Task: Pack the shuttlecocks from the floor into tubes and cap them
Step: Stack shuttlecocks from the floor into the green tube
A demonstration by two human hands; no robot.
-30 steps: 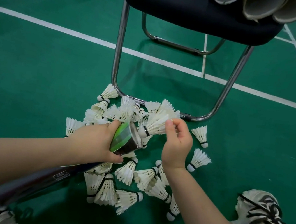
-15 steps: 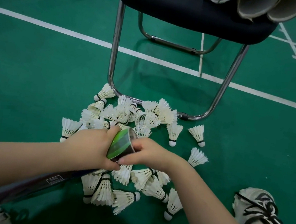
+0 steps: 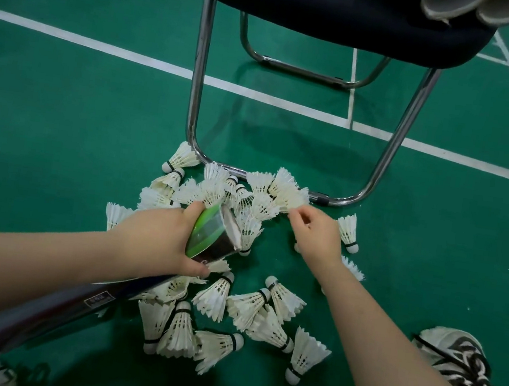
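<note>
A green court floor (image 3: 63, 109) with a soft sheen fills the view. A chair (image 3: 336, 6) with a dark padded seat and chrome tube legs stands on it; white court lines (image 3: 104, 46) run beneath and behind the chair, crossing to its right

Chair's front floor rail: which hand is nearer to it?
Right. The right hand reaches into the shuttlecocks just below the rail; the left hand holds the tube farther back.

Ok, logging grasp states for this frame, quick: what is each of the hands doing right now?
Left hand: closed around the tube, open end facing the pile.
Right hand: fingertips pinching at a shuttlecock on the floor; not lifted yet.
</note>
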